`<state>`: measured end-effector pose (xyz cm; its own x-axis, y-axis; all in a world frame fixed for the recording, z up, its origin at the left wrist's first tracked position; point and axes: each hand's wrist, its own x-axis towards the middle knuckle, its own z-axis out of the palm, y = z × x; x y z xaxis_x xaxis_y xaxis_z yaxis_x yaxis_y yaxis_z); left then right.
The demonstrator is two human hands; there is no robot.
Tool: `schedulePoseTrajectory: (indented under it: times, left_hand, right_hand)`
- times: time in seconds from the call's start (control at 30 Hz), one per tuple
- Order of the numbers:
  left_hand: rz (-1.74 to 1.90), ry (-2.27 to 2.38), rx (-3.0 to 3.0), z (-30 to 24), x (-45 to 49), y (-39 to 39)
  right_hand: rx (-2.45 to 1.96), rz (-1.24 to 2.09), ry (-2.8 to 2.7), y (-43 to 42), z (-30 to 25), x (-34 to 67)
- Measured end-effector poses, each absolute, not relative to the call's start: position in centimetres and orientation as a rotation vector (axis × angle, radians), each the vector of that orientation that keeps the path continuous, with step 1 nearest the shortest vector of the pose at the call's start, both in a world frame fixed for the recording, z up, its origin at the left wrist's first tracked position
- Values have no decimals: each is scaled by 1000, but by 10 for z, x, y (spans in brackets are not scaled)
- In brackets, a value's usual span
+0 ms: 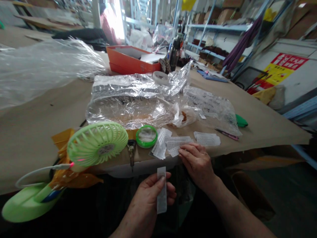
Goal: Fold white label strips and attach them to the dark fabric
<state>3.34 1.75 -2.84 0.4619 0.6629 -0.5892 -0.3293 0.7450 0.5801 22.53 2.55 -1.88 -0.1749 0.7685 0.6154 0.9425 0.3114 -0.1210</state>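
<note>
My left hand (153, 193) is closed below the table's front edge, pinching a narrow whitish strip (161, 195) upright between thumb and fingers. It looks like a small stack of labels or a thin sleeve; I cannot tell which. At the table edge, my right hand (198, 162) has its fingers together and bent at the tips against a fanned pile of printed paper labels (177, 142); its thumb is mostly hidden. More labels (160, 143) lie to the left of that pile, and another small stack (207, 138) is on its right.
A green-rimmed round dish (146, 145), a pointed tool (131, 152) and a light green fan (97, 145) with a cable are at left. Clear plastic bags (133, 105), a tape roll (160, 78) and an orange box (131, 64) lie behind. Pink-handled snips (228, 135) rest right.
</note>
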Motion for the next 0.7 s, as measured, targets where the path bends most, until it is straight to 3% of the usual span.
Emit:
schedulePoseTrajectory:
  times: [0.33, 0.53, 0.7]
  left_hand:
    - [516, 902, 355, -16, 30, 23]
    - [493, 754, 292, -11, 32, 27]
    - [543, 673, 228, -13, 32, 25]
  right_hand:
    - [-1273, -342, -1909, 24, -21, 228]
    - [-955, -31, -2087, 3, -21, 202]
    - [-919, 35, -2219, -8, -26, 190]
